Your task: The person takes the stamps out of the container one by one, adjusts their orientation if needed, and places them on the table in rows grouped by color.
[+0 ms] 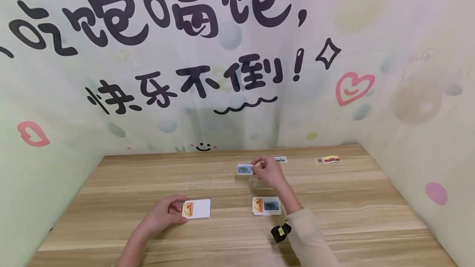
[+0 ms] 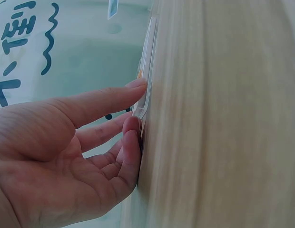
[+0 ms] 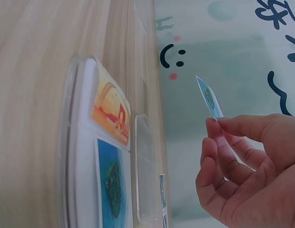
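Observation:
My left hand point(image 1: 163, 216) grips a white card stack point(image 1: 201, 209) by its left corners, thumb at the near one and a finger at the far one. A small orange picture point(image 1: 188, 209) lies on that stack's left end. In the left wrist view, the thumb presses the edge of the stack point(image 2: 146, 61), seen from the side. Above the table, my right hand point(image 1: 271, 173) pinches a small blue picture card point(image 1: 243, 169) with a green shape, between thumb and forefinger. Nearer me lies a second stack point(image 1: 266, 206), bearing an orange picture point(image 3: 112, 111) and a blue one point(image 3: 112, 185).
Two clear plastic cases lie behind the stacks, a left one point(image 1: 199, 183) and a right one point(image 1: 258, 183) partly hidden by my right hand. Small picture cards point(image 1: 331, 159) lie at the table's back right, and another point(image 1: 281, 159) sits behind my right hand. A printed cloth backs the table.

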`<action>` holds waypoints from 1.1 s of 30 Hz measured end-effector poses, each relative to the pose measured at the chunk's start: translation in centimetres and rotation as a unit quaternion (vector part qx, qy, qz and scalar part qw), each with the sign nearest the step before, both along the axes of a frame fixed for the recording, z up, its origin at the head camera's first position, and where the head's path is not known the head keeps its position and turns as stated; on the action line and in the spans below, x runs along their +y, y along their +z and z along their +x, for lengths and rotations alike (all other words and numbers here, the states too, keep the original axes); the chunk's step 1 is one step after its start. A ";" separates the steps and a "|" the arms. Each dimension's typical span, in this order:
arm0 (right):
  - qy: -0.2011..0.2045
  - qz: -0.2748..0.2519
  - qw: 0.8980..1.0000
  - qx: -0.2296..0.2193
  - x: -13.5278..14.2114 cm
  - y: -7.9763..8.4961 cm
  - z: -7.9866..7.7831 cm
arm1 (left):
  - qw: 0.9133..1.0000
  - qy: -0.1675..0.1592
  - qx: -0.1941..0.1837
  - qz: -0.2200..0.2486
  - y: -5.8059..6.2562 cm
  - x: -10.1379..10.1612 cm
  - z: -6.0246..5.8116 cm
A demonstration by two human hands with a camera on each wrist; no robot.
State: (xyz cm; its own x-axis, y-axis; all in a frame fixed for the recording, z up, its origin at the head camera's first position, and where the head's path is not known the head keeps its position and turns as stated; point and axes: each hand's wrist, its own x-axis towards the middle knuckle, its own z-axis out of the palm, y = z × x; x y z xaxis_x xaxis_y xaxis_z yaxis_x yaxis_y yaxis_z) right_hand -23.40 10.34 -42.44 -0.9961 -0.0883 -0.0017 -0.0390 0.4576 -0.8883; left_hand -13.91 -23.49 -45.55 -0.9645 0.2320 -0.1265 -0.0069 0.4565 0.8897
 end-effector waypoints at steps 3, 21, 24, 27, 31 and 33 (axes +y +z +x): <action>0.000 0.000 1.000 0.004 0.0 -0.1 -0.3 | 1.000 0.001 -0.001 0.000 0.1 0.1 0.0; -0.010 0.018 1.000 0.004 0.5 -0.1 -1.1 | 1.000 0.000 -0.002 -0.006 0.0 0.0 0.0; -0.011 0.022 1.000 -0.002 0.5 0.0 -1.3 | 1.000 0.001 -0.002 -0.005 0.1 0.0 0.0; -0.010 0.027 1.000 0.001 0.5 0.0 -1.5 | 1.000 0.002 -0.003 -0.003 0.1 0.0 0.0; -0.006 0.031 0.999 0.012 0.6 0.0 -1.9 | 1.000 0.004 -0.003 0.000 0.2 0.1 0.1; -0.003 0.033 0.999 0.016 0.7 -0.1 -2.1 | 1.000 0.004 -0.001 0.000 0.2 0.2 0.1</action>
State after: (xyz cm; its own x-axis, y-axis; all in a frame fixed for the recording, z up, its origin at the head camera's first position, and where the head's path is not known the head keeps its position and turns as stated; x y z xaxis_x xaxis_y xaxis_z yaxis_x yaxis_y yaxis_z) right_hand -25.51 11.00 -42.50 -0.9962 -0.0832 0.0242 -0.0637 0.5151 -0.8548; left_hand -13.80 -23.33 -45.34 -0.9660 0.2241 -0.1290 -0.0128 0.4568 0.8895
